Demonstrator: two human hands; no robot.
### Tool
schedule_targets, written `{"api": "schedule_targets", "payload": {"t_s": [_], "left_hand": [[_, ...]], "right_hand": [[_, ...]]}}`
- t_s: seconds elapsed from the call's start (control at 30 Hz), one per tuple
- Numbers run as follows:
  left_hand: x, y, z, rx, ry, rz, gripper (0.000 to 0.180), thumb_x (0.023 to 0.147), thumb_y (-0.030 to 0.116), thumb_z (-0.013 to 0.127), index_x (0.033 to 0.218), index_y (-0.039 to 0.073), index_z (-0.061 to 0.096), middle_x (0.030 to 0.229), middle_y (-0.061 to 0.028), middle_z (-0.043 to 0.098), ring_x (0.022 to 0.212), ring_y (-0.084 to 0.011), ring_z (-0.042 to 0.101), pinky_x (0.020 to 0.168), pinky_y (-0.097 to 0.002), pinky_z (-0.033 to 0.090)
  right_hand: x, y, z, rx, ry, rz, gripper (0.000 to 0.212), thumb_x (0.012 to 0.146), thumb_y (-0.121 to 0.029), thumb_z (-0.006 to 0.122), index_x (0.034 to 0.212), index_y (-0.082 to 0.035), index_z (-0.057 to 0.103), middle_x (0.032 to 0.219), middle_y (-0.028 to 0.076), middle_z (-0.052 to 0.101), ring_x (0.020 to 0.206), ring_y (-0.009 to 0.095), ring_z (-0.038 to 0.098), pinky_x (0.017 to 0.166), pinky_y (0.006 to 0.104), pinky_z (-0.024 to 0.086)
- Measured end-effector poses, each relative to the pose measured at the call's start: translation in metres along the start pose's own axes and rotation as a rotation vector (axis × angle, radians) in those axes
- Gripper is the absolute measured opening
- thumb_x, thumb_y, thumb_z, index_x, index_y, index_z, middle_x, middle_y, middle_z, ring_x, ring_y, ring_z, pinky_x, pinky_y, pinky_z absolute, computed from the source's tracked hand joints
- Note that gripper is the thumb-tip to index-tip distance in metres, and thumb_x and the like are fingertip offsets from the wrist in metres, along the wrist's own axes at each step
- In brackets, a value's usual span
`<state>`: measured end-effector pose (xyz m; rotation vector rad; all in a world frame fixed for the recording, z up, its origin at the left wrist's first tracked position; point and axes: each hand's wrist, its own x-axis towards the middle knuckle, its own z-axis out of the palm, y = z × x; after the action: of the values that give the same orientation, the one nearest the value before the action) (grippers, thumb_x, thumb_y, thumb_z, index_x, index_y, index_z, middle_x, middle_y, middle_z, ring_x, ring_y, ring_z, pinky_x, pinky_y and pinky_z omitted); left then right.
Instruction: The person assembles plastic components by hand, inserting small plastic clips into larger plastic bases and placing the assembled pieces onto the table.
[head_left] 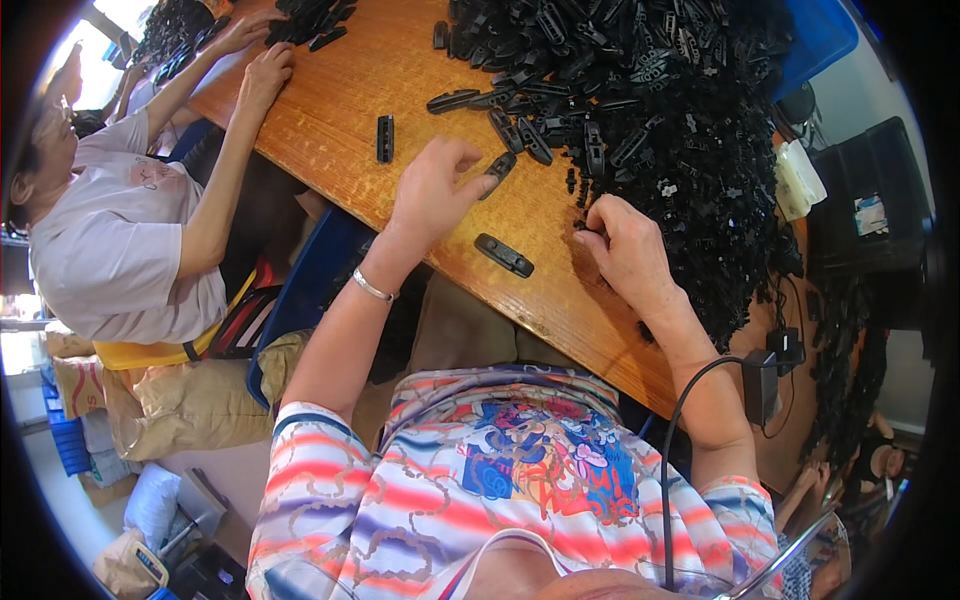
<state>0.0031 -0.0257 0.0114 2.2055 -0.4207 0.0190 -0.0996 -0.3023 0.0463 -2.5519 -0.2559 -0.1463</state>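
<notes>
My left hand (432, 190) pinched a small black plastic piece (499, 166) at its fingertips, up off the wooden table (340, 90). My right hand (625, 245) curled its fingers at the edge of the big black pile (690, 110), likely picking out one piece. Another piece (503, 255) lay between my hands, easy to grab.

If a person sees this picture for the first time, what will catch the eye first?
Most striking is the big heap of black plastic parts covering the far right of the wooden table. In front of it, the left hand holds one black piece, and the right hand rests at the heap's edge. At far left, another person reaches onto the table.
</notes>
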Motion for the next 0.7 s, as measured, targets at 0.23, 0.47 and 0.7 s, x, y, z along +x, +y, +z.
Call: {"api": "schedule_targets", "payload": {"t_s": [0.23,0.47,0.7], "left_hand": [[-0.008,-0.003,0.015,0.186,0.047,0.135,0.027,0.089,0.024,0.088,0.105,0.005,0.077,0.1,-0.0131,0.071,0.097,-0.0332,0.07,0.084,-0.0459,0.056],[-0.01,-0.001,0.022,0.164,0.08,0.183,0.021,0.088,0.017,0.088,0.101,0.006,0.075,0.1,-0.0142,0.07,0.098,-0.0381,0.069,0.084,-0.0499,0.056],[-0.012,-0.004,0.022,0.119,0.09,0.206,0.019,0.089,0.015,0.086,0.104,0.006,0.076,0.103,-0.0139,0.07,0.102,-0.0376,0.068,0.087,-0.0484,0.055]], "right_hand": [[0.034,-0.015,0.027,0.199,0.155,-0.112,0.029,0.086,-0.005,0.089,0.092,-0.003,0.061,0.088,0.014,0.063,0.078,0.036,0.067,0.068,0.0439,0.053],[0.06,-0.01,0.064,0.264,0.248,-0.135,0.023,0.086,-0.003,0.088,0.095,-0.003,0.067,0.09,0.014,0.065,0.083,0.037,0.069,0.071,0.0453,0.055],[0.058,-0.005,0.067,0.235,0.227,-0.128,0.019,0.086,0.0,0.086,0.096,-0.003,0.07,0.095,0.014,0.069,0.087,0.038,0.071,0.074,0.0456,0.057]]}}
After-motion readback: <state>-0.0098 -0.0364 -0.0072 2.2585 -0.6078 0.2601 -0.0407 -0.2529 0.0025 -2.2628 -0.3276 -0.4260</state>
